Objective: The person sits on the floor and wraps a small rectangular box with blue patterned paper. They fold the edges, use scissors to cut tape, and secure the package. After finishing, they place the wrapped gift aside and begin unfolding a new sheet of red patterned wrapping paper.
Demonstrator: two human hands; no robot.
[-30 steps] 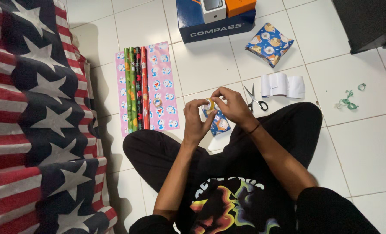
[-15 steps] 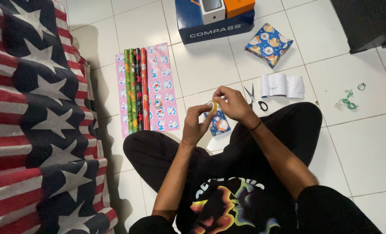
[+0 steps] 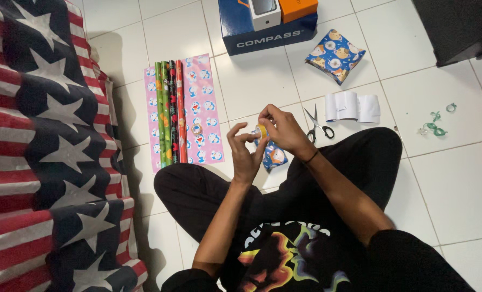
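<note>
I sit cross-legged on a white tiled floor. My right hand (image 3: 284, 130) holds a small roll of clear tape (image 3: 261, 130) with a yellow core. My left hand (image 3: 243, 151) is right beside it, thumb and fingers spread and pinching toward the roll, seemingly on its loose end. Just below both hands a small package wrapped in blue cartoon paper (image 3: 273, 156) lies on the floor in front of my legs.
Scissors (image 3: 317, 125) and curled white paper (image 3: 353, 106) lie to the right. Pink cartoon paper (image 3: 203, 103) with several rolls (image 3: 170, 108) and another tape roll (image 3: 197, 128) lies left. A wrapped blue parcel (image 3: 335, 55), a blue box (image 3: 268, 30) and green ribbon (image 3: 434, 127) sit farther off. Striped, starred fabric (image 3: 46, 146) fills the left.
My left hand has opened its fingers and shifted slightly left from the tape roll. The right hand has kept the roll and moved a little up and left.
</note>
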